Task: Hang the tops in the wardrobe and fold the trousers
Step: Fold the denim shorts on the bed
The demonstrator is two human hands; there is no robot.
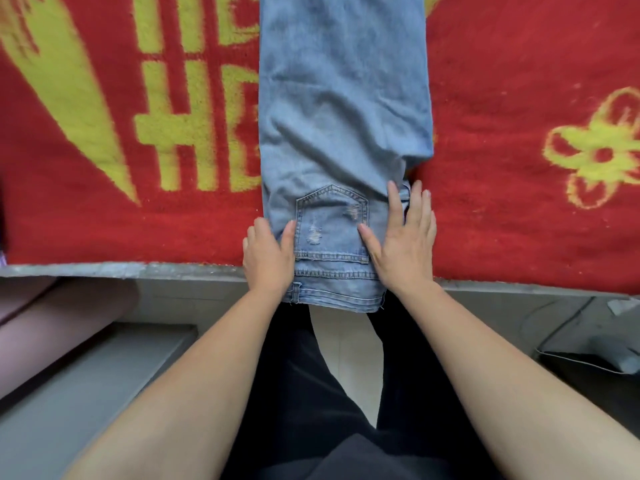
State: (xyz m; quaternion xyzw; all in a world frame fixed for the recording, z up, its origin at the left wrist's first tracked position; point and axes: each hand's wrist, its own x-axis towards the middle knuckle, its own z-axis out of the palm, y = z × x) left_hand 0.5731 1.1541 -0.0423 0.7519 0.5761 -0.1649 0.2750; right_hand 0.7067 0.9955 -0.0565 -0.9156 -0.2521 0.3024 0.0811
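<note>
Light blue jeans (343, 109) lie lengthwise on a red blanket, folded leg on leg, with the waistband hanging over the near edge. A back pocket with frayed patches (329, 223) faces up. My left hand (266, 254) grips the left edge of the jeans near the waist, thumb on top and fingers curled under the fabric. My right hand (403, 237) lies flat with spread fingers on the right edge of the jeans, pressing down. No tops are in view.
The red blanket with yellow lettering (194, 109) and a yellow flower (595, 150) covers a bed with a grey edge (104, 270). Pink fabric (45, 317) and a grey ledge lie low on the left. A cable (571, 355) lies on the floor at right.
</note>
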